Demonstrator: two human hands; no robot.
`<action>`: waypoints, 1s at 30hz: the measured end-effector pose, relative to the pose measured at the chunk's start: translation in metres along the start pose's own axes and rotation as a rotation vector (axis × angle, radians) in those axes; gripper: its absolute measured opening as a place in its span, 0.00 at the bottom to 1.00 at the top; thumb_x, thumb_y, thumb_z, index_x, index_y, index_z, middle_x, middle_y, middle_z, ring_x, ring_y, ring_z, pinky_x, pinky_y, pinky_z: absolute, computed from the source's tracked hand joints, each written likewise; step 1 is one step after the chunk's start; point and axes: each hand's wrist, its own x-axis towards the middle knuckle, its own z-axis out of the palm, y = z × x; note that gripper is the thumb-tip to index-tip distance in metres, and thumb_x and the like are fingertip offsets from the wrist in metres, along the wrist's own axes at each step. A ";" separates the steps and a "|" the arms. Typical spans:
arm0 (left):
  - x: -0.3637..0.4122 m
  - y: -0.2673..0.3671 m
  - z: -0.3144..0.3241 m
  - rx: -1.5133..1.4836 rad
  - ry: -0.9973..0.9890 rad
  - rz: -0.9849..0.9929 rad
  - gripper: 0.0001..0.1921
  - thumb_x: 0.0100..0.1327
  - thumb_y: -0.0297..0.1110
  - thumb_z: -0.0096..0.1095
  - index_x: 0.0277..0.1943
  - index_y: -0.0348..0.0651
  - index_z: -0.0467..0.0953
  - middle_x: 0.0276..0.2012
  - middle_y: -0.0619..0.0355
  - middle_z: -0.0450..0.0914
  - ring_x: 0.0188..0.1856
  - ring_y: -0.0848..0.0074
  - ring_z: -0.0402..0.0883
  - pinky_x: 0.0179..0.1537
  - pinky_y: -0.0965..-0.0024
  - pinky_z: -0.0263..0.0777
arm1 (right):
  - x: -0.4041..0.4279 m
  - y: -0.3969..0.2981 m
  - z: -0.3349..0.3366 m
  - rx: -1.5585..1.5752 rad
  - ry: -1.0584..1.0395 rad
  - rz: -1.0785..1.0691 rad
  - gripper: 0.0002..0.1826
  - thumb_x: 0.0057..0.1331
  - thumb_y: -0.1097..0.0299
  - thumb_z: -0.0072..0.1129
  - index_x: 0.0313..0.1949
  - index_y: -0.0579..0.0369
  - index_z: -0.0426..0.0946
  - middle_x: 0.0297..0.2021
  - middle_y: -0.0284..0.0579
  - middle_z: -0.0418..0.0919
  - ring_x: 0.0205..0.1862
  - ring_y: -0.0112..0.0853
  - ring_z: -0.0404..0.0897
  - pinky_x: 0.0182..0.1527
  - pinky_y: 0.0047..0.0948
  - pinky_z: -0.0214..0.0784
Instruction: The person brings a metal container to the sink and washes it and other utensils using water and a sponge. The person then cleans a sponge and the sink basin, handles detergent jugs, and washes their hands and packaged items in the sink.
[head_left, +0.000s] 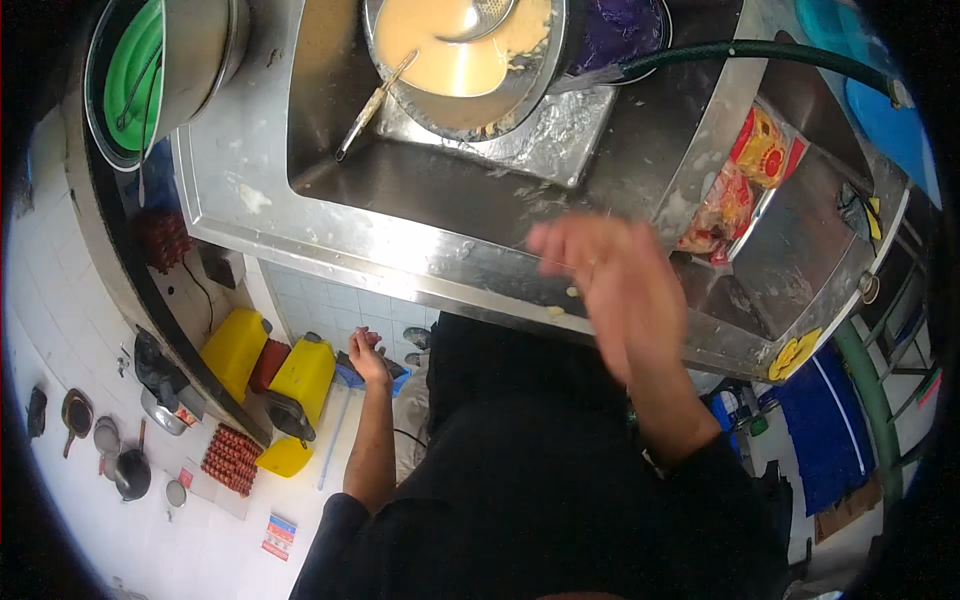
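Observation:
My right hand is blurred over the front rim of a stainless steel sink; nothing shows in its loosely bent fingers. Lower and to the left, my left hand hangs beside my body with curled fingers, and whether it holds anything is unclear. In the sink's large basin, a wide metal bowl of pale yellow liquid rests on an upturned metal tray. A strainer sits in the liquid. Against the bowl's rim leans a utensil with a worn handle.
A green hose crosses above a purple-lined container. Plastic food packets lie in the smaller right basin. At the upper left stands a metal pot. Yellow jerrycans and egg trays are at left.

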 end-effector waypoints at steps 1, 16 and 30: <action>-0.001 -0.003 0.000 0.014 -0.025 0.021 0.15 0.67 0.49 0.50 0.41 0.47 0.73 0.28 0.65 0.75 0.32 0.80 0.74 0.33 0.68 0.64 | -0.013 -0.019 0.016 0.056 -0.225 -0.031 0.25 0.73 0.53 0.31 0.48 0.62 0.72 0.47 0.54 0.74 0.53 0.43 0.71 0.59 0.44 0.58; -0.004 -0.007 0.013 0.068 -0.047 -0.069 0.17 0.68 0.49 0.48 0.42 0.44 0.74 0.29 0.63 0.77 0.34 0.79 0.76 0.33 0.69 0.65 | -0.052 -0.037 0.068 0.691 -0.726 0.144 0.25 0.71 0.54 0.38 0.55 0.65 0.65 0.53 0.58 0.70 0.59 0.47 0.67 0.62 0.48 0.58; -0.007 -0.012 -0.008 0.048 0.011 -0.036 0.18 0.68 0.50 0.47 0.41 0.44 0.74 0.30 0.62 0.77 0.35 0.76 0.76 0.36 0.67 0.67 | 0.093 0.059 -0.078 0.773 0.371 0.099 0.23 0.72 0.60 0.32 0.57 0.65 0.62 0.57 0.54 0.68 0.62 0.41 0.65 0.64 0.40 0.57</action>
